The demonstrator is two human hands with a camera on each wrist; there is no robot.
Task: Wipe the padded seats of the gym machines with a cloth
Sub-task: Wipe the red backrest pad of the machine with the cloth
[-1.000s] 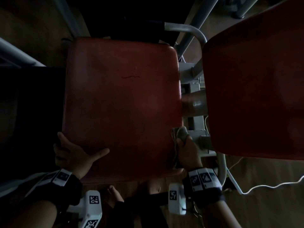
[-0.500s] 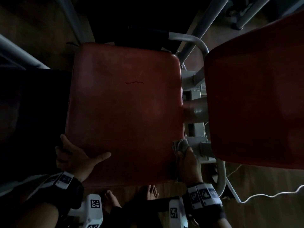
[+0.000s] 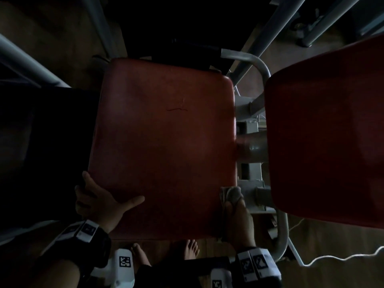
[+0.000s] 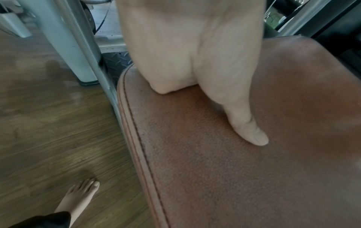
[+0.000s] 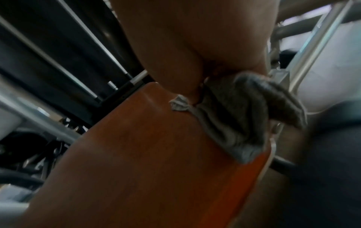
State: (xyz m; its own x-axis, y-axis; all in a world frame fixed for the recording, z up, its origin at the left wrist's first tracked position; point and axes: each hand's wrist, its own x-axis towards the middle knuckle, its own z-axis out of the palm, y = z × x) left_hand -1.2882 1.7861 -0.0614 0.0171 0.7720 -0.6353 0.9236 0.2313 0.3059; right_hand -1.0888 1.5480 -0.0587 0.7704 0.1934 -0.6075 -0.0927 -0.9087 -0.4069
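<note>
Dim room; wood-plank floor (image 4: 48,123); grey steel machine frames (image 4: 64,38).

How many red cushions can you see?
2. One red seat pad lies in the middle, between both hands. The other red pad is on the right, partly cut off. More may be out of view.

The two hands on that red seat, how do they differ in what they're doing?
The left hand holds nothing and rests on the red seat pad's near left corner, thumb flat on top; the right hand grips a grey cloth. The left hand sits on the top surface; the right hand works the pad's right edge. Both touch the same pad.
</note>
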